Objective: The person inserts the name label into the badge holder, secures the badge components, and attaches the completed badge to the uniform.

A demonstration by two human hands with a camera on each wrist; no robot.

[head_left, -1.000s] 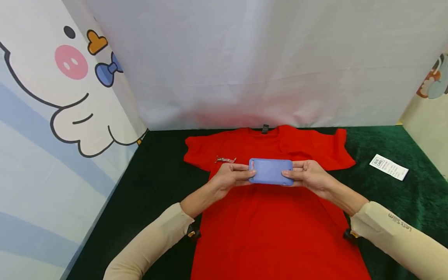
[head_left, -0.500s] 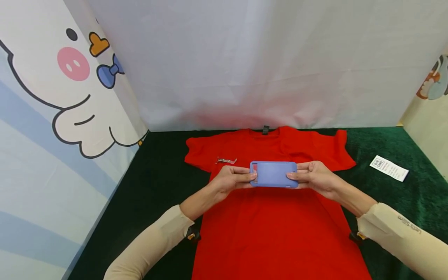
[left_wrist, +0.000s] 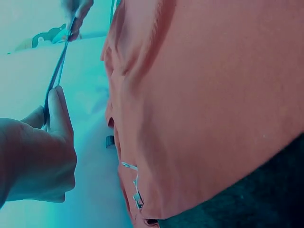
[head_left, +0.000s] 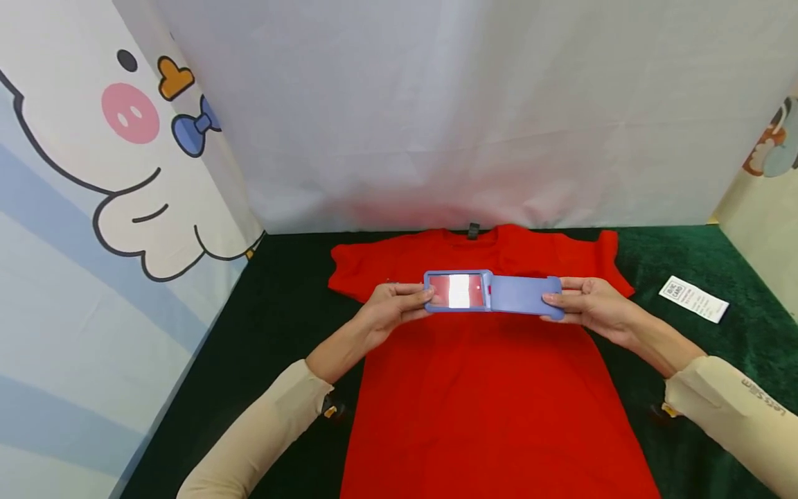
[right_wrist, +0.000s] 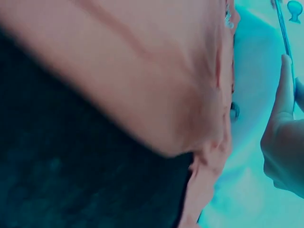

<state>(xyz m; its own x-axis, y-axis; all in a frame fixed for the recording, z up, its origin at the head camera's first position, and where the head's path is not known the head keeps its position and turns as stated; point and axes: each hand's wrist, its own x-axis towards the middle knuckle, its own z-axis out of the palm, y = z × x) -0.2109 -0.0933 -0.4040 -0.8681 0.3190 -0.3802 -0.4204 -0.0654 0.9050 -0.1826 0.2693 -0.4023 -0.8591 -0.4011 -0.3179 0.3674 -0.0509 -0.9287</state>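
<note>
A blue card holder (head_left: 521, 294) is held level above the red shirt (head_left: 499, 402), its two halves drawn apart sideways. The left half is a frame with a shiny window (head_left: 459, 291); the right half is a plain blue cover. My left hand (head_left: 391, 307) pinches the frame's left end between thumb and fingers. At the cover's right end my right hand (head_left: 592, 303) does the same. In the left wrist view the holder (left_wrist: 53, 83) appears edge-on. A metal clip with a strap (left_wrist: 136, 185) lies on the shirt; the left hand mostly hides it from the head view.
A white printed card (head_left: 693, 298) lies on the dark green cloth (head_left: 673, 256) to the right. The shirt's neck, with a black tag (head_left: 473, 231), faces the white backdrop (head_left: 467, 118). A cartoon-printed sheet (head_left: 125, 208) rises on the left.
The blue cover has slid right off the frame, baring the window. My right hand has moved right with the cover, and my left hand has shifted slightly left with the frame.
</note>
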